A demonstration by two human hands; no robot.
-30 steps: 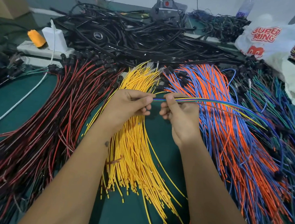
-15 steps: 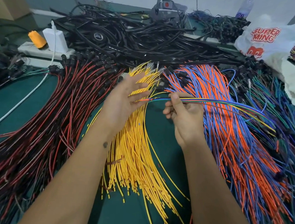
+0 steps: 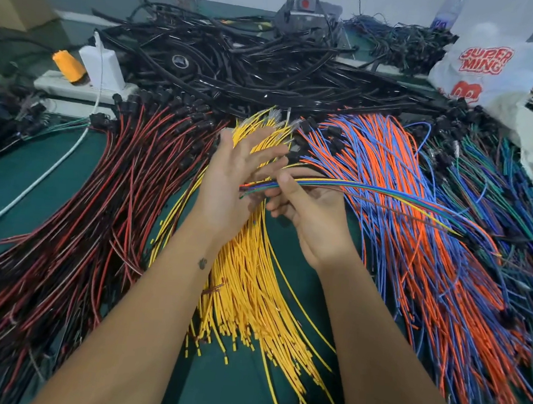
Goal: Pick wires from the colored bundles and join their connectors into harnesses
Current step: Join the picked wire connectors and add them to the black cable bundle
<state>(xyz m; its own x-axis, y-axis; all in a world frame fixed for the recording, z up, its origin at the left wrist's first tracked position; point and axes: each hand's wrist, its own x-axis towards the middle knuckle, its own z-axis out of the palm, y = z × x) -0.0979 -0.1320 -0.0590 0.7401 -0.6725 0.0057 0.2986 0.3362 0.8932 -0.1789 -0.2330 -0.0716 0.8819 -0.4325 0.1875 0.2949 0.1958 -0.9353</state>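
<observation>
Two hands gathering a thin sheaf of coloured wires over a table of wire bundles

The picked wires (image 3: 371, 191) run lengthwise rightward from the right hand (image 3: 309, 211), which pinches them near their left tips; the left hand (image 3: 228, 179), fingers spread, holding nothing, sits just beside those tips. Beneath lies the yellow bundle (image 3: 251, 296), orange-blue bundle (image 3: 415, 245) under the trailing wires, red-black bundle (image 3: 82, 219) beyond the left hand

I see the right hand (image 3: 313, 213) pinching a mixed-colour wire bunch (image 3: 371, 191) over the green counter (image 3: 15, 175); left hand (image 3: 231, 183) spread, palm against the wire ends, above the yellow bundle (image 3: 251, 296).
</observation>
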